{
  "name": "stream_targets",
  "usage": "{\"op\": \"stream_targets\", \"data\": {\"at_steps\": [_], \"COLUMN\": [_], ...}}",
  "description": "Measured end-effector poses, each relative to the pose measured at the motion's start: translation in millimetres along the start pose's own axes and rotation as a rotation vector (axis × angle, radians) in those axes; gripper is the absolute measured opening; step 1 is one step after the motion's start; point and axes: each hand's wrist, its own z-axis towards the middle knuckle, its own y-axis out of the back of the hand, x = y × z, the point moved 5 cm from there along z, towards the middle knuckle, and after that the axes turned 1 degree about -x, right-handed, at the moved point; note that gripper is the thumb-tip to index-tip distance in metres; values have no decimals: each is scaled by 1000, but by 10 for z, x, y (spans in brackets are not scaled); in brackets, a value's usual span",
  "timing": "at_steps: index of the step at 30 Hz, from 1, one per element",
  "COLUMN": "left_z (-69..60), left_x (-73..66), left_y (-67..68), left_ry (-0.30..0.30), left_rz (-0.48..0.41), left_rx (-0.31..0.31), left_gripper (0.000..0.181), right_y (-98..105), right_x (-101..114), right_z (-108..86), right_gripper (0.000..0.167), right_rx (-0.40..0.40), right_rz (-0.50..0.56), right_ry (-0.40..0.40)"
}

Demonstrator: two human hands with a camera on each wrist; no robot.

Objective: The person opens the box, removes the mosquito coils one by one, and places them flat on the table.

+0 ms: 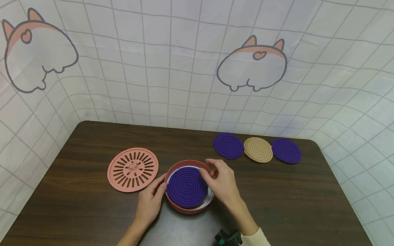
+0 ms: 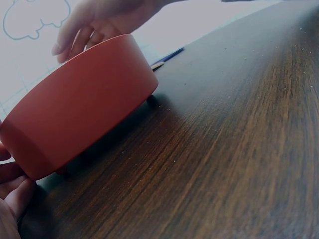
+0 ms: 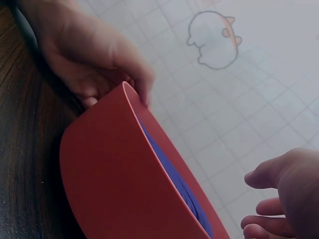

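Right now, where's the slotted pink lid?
In the head view, the slotted pink lid lies on the left half of the table, just left of the red bowl that the left hand grips.

Dark wood-grain table (image 1: 298, 210), and on it: pink slotted lid (image 1: 133, 169), red container (image 2: 87, 102) to its right, and two purple spiral mats (image 1: 228, 145) flanking a beige mat (image 1: 258, 150)!

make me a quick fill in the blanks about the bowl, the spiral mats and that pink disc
1. The left grip touches a round bowl coloured ____.
2. Near the far edge of the table, spiral mats number ____.
3. There, the beige mat lies ____ two purple mats.
4. In the head view, the slotted pink disc lies to the bowl's ____.

Missing words: red; three; between; left
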Motion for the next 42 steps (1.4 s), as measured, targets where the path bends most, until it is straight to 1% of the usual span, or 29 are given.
{"op": "stream_targets", "data": {"at_steps": [8,15,18,19,20,22,25,26,35,42], "left_z": [-3,-5,-3,-10,-8,-9,-7,1,-1,-6], "left_x": [-13,-37,-37,-84,-83,-92,-87,-37,-22,-14], "left_y": [-1,-1,-2,7,3,4,3,-6,-4,-3], "left_ry": [8,-1,-2,9,16,12,19,10,4,1], "left_rz": [-14,-16,-19,-23,-24,-28,-28,-26,-5,-8], "left_rx": [9,3,7,9,10,10,12,11,9,18], "left_gripper": [33,33,32,32,33,33,32,32,33,33], "right_y": [-70,-99,-106,-108,-114,-125,-145,-152,-188,-190], "right_x": [-7,9,22,27,26,31,34,36,59,84], "right_z": [-22,-42,-47,-47,-46,-46,-49,-51,-68,-78], "right_gripper": [35,35,35,35,35,34,33,33,33,31], "right_rx": [51,81,104,113,125,149,171,176,190,188], "right_rz": [-88,-150,-171,-178,-188,-204,-226,-231,-293,-301], "right_ry": [13,30,22,18,10,-3,-3,-1,53,87]}}
